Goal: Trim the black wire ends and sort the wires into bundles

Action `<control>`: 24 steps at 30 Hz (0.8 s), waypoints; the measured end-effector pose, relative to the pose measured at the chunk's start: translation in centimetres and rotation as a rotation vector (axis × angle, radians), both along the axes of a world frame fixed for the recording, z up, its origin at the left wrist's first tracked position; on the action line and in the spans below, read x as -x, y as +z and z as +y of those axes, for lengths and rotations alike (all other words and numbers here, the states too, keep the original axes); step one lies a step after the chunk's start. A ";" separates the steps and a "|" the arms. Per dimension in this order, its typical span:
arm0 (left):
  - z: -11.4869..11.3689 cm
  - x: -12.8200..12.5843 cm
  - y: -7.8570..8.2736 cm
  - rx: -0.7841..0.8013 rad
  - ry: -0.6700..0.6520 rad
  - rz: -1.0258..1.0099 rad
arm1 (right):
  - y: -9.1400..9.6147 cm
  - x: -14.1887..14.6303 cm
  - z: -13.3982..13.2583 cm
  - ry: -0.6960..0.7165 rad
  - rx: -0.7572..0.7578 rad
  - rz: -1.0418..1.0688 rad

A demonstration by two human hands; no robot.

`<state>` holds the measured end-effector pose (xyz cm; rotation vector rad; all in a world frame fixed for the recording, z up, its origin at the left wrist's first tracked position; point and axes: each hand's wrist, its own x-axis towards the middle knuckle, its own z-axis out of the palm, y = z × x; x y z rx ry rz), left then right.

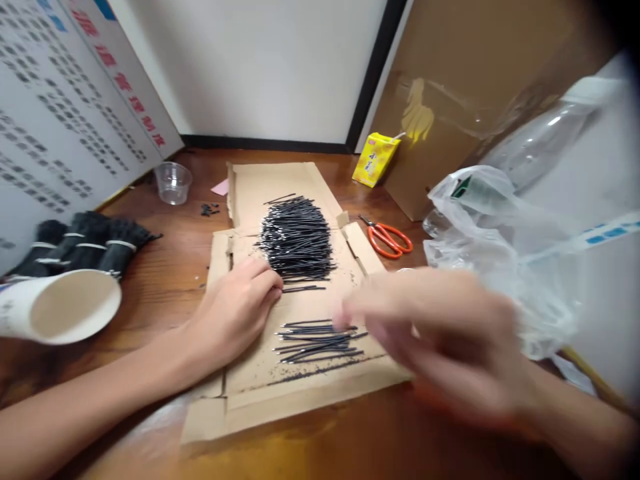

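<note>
A brown wooden counter (350,430) carries an opened-out sheet of tan cardboard (273,179), and clock directions here run from the dense pile on that sheet. At three o'clock, well out, slumps a crumpled clear plastic bag (500,240). The right hand (445,327), blurred, hangs at four o'clock with fingers bent, its fingertips over or at the smaller batch; I cannot tell whether they pinch anything. The left hand (245,300) rests between seven and eight, fingers curled together, fingertips at the near ends of the loose strands; whether it grips them is unclear. The pile of thin black strands with shiny tips (300,240) lies mid-sheet. The smaller batch of similar strands (317,343) lies at six o'clock, orange-handled metal snips (387,240) at three, and a few loose black strands (305,289) at six, just beside the pile.
</note>
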<state>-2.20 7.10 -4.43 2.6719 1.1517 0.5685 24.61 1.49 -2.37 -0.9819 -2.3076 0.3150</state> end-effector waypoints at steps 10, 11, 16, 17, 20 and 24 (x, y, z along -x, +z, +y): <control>-0.2 0.2 -0.1 0.003 -0.006 -0.005 | -3.1 2.4 4.3 -0.143 0.084 -0.195; -0.2 0.2 -0.1 0.004 -0.007 -0.008 | -3.3 2.5 4.3 -0.145 0.087 -0.223; -0.1 0.1 -0.1 0.018 0.004 -0.024 | -2.8 2.3 4.4 -0.051 0.032 -0.378; -0.1 0.1 0.0 0.023 0.004 -0.023 | -2.5 2.0 4.4 0.002 0.028 -0.407; -0.2 0.1 0.0 0.037 0.006 -0.022 | -1.6 1.1 4.3 0.127 0.035 -0.455; -0.2 0.2 0.0 0.043 0.009 -0.025 | -0.5 0.6 4.0 0.184 0.110 -0.469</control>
